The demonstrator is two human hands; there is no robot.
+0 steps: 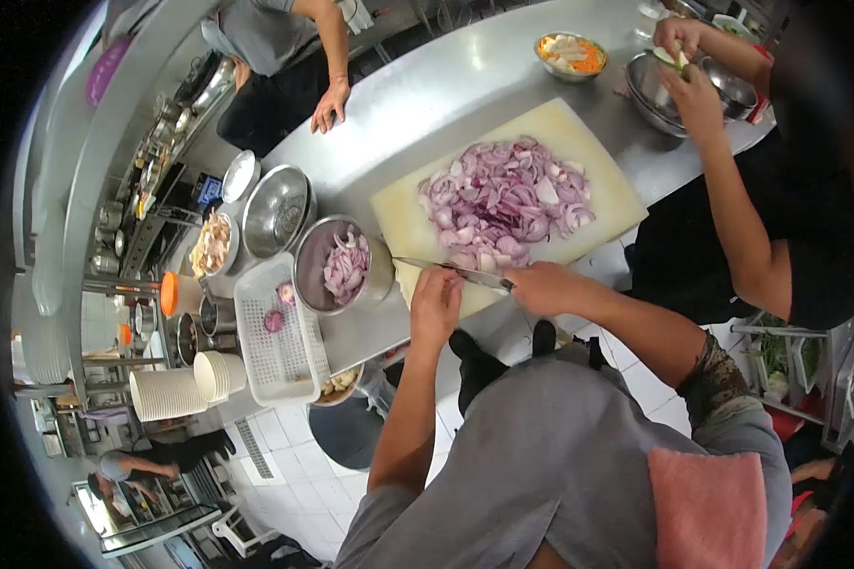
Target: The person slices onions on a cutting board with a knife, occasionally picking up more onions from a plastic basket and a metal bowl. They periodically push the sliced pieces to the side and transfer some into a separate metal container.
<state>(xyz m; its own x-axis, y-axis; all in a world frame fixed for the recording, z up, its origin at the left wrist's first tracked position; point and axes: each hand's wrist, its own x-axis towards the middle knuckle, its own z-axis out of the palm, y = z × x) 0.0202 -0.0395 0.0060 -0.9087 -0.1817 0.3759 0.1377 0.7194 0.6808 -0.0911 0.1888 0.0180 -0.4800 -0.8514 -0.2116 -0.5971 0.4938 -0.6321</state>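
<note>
My right hand (546, 287) is wrapped around the handle of a kitchen knife (484, 277), whose blade points left along the front edge of the cutting board (399, 201). My left hand (436, 305) has its fingers bent together at the blade; whatever they may pinch is hidden. A wide heap of sliced red onion (508, 194) covers the middle of the board, just beyond the knife. To the left of the board stands a deep metal pot (375, 275) with more onion slices (347, 266) inside.
A white plastic basket (256, 346) holds a few red onions (274, 321). Metal bowls (275, 211) stand behind it. Opposite, a person's hand (330, 104) rests on the steel table. At right, another person's hands (688, 81) work over a bowl (650, 95).
</note>
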